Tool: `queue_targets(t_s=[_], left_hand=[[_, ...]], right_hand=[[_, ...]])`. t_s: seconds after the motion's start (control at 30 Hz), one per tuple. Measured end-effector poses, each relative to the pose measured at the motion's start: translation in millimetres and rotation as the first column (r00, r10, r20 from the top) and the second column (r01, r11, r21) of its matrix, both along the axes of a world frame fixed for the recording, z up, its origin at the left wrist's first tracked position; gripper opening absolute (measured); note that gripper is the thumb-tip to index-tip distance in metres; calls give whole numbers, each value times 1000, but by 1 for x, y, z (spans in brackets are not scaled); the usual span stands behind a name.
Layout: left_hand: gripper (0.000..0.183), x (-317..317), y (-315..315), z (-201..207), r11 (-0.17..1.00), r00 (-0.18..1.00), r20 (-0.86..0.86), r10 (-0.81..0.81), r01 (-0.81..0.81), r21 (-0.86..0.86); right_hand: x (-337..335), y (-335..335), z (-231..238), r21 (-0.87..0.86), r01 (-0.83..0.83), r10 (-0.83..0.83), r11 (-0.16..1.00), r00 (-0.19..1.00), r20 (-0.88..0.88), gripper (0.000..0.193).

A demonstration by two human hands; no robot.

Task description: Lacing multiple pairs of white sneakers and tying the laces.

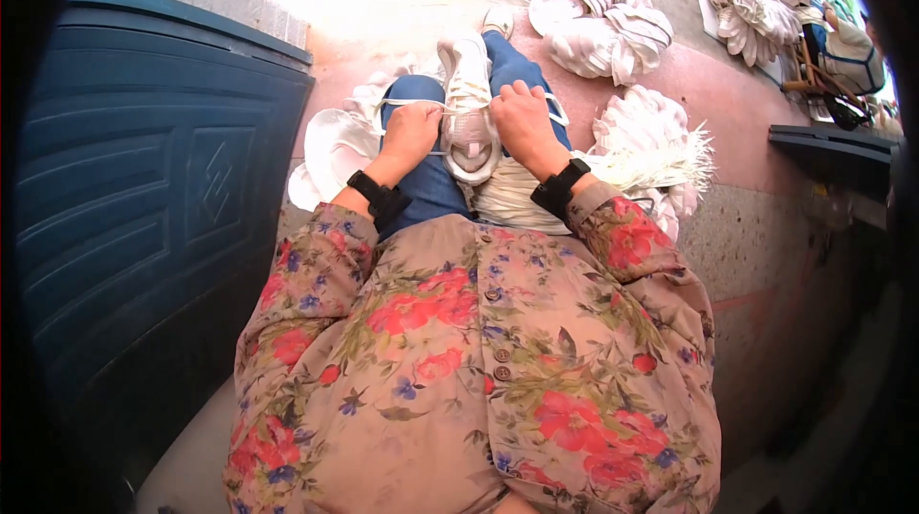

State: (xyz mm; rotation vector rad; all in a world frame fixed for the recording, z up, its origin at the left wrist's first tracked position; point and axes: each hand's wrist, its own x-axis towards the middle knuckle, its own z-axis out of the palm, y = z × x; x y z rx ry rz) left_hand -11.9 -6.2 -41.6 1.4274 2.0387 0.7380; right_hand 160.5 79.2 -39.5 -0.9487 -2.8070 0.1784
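Between my knees rests a white sneaker, its toe pointing away and its heel opening toward me. A pale shoelace runs across it from hand to hand. On the left, my left hand is closed on the lace beside the shoe. My right hand is closed on the lace at the other side, knuckles up. Loose lace loops past both hands over my jeans. A bundle of cream laces lies across my lap below the right hand.
White shoe uppers lie by my left leg. More piles of uppers sit ahead on the floor, and another heap with laces is at the right. A blue door panel stands close on the left; a dark bench is far right.
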Motion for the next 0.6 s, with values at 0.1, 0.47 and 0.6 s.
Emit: queue_targets(t_s=[0.1, 0.47, 0.6], left_hand=[[20, 0, 1, -2, 997, 993, -120, 18, -10, 72], [18, 7, 4, -3, 996, 985, -156, 71, -61, 70], [19, 6, 6, 2, 999, 970, -245, 1, -9, -31]], right_hand=[[-5, 0, 1, 155, -145, 138, 977, 989, 58, 8], [3, 2, -4, 87, 43, -31, 995, 990, -136, 7], [3, 1, -4, 71, 57, -47, 996, 989, -144, 11]])
